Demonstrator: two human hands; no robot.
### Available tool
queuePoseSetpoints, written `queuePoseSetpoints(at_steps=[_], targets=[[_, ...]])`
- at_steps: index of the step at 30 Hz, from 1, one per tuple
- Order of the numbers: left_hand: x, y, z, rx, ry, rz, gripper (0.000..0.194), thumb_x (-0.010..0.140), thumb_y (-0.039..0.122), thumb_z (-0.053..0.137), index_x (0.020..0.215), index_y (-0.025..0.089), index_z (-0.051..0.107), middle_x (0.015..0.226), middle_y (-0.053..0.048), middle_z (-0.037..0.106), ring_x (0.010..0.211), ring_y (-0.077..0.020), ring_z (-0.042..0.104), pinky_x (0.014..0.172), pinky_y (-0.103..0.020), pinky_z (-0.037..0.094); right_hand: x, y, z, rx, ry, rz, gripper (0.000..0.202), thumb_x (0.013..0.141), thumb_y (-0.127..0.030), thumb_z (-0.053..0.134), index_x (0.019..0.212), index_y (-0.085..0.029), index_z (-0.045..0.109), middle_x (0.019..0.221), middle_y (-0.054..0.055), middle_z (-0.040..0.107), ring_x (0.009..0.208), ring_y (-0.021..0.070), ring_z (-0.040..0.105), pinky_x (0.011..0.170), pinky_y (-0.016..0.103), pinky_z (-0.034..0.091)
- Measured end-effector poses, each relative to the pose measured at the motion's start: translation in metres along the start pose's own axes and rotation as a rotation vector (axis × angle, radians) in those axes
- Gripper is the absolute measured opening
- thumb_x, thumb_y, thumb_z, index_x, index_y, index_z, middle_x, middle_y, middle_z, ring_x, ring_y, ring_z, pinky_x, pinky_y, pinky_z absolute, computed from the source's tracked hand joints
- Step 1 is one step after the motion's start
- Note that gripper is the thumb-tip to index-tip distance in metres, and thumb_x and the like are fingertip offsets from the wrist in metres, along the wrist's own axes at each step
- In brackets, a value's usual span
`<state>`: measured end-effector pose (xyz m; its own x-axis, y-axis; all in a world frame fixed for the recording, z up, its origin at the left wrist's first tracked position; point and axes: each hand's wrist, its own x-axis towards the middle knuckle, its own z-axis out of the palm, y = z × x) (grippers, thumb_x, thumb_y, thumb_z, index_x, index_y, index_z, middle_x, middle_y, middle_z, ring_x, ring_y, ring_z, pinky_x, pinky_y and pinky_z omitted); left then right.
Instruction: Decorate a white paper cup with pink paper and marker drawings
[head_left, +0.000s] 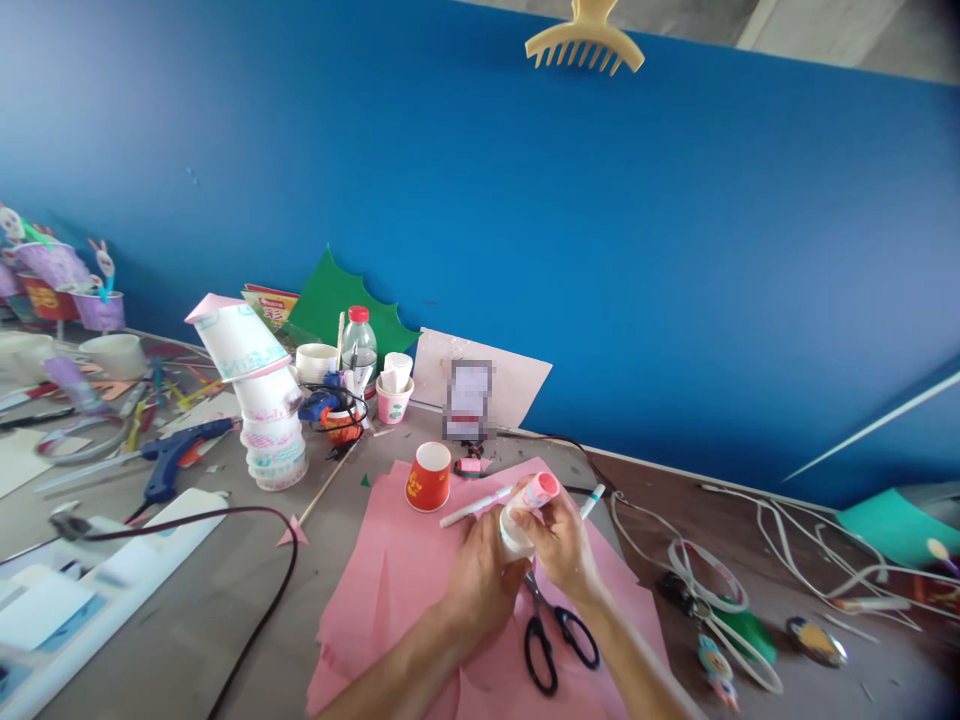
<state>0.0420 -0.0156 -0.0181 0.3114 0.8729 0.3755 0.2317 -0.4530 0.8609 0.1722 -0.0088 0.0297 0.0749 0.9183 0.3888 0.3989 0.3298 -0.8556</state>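
Note:
Above the pink paper (397, 580), both of my hands are closed on a small white cylinder (516, 535) with a pink end (546, 486) tilted up to the right; its exact kind is unclear. My left hand (480, 565) wraps its lower left side. Fingers of my right hand (559, 540) grip it from the right, near the pink end. Just below the hands, black-handled scissors (551, 630) lie on the paper, their blades partly hidden. A red paper cup (429, 478) stands behind the left hand, beside a white marker (474, 506).
A leaning stack of decorated paper cups (274, 425) stands left, near a blue glue gun (172, 455) and its dark cable. Behind are a bottle (359, 345) and a pink cup (394, 400). White cords (705, 575) and keys lie right. A blue partition (600, 250) closes the back.

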Motion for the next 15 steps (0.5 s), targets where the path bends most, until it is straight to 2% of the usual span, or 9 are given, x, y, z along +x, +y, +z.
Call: queuePoseSetpoints(at_steps=[6, 12, 13, 15], targets=[[0.0, 0.003, -0.001, 0.029, -0.004, 0.034, 0.054, 0.072, 0.007, 0.053, 0.123, 0.022, 0.046, 0.12, -0.01, 0.062, 0.108, -0.0277, 0.057, 0.094, -0.046, 0.044, 0.0, -0.007, 0.001, 0.143, -0.106, 0.046, 0.021, 0.081, -0.038, 0.067, 0.093, -0.02, 0.063, 0.084, 0.003, 0.068, 0.076, 0.0198, 0.063, 0.07, 0.028, 0.05], [-0.001, 0.008, -0.004, 0.07, -0.059, -0.014, 0.051, 0.069, 0.006, 0.05, 0.117, 0.021, 0.047, 0.115, -0.009, 0.063, 0.106, -0.0279, 0.058, 0.095, -0.048, 0.043, 0.004, -0.014, -0.012, 0.325, -0.263, 0.095, 0.026, 0.076, -0.04, 0.076, 0.088, -0.02, 0.064, 0.081, 0.003, 0.065, 0.073, 0.0185, 0.059, 0.068, 0.029, 0.048], [-0.002, 0.009, -0.005, 0.081, -0.069, -0.027, 0.048, 0.069, 0.006, 0.051, 0.115, 0.021, 0.048, 0.113, -0.009, 0.064, 0.105, -0.028, 0.058, 0.095, -0.048, 0.043, 0.006, -0.015, -0.015, 0.36, -0.257, 0.112, 0.028, 0.074, -0.041, 0.077, 0.088, -0.02, 0.064, 0.08, 0.003, 0.066, 0.073, 0.0187, 0.059, 0.067, 0.029, 0.048], [-0.001, 0.011, -0.006, 0.109, -0.082, -0.059, 0.04, 0.07, 0.009, 0.052, 0.108, 0.02, 0.049, 0.107, -0.009, 0.065, 0.101, -0.0282, 0.059, 0.094, -0.049, 0.042, 0.01, -0.015, -0.019, 0.432, -0.156, 0.141, 0.033, 0.072, -0.043, 0.078, 0.09, -0.02, 0.064, 0.081, 0.004, 0.067, 0.072, 0.0191, 0.06, 0.065, 0.029, 0.048]])
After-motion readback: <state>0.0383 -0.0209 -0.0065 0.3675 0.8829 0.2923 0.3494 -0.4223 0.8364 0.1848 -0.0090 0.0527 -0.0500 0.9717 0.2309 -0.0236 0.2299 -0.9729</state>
